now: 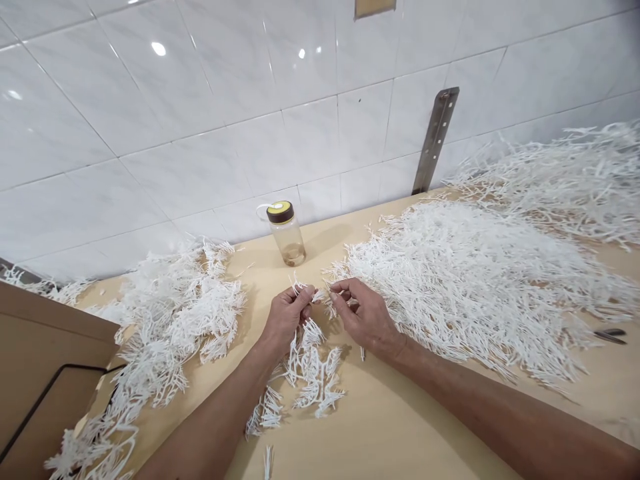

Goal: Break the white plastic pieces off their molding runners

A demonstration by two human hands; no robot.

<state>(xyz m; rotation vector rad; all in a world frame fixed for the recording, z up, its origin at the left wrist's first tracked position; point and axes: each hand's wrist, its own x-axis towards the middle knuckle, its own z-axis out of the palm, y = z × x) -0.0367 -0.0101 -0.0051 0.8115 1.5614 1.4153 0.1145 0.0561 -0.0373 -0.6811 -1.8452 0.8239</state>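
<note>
White branching plastic pieces are between the fingers of my left hand (293, 310), which is closed on them at the middle of the table. Close by on the right is my right hand (363, 312), its thumb and forefinger nearly together; whether a small piece is between them is too small to tell. Below my left hand, a loose cluster of white branching pieces (320, 380) hangs down and lies on the tabletop (400, 433). The large pile of thin white pieces (470, 280) begins just beyond my right hand.
A clear bottle with a yellow and black lid (287, 237) stands behind my hands. Another white tangled pile (175, 307) lies left, beside a cardboard box (45, 360). A metal bracket (435, 143) leans at the tiled wall. A dark tool (610, 335) lies far right.
</note>
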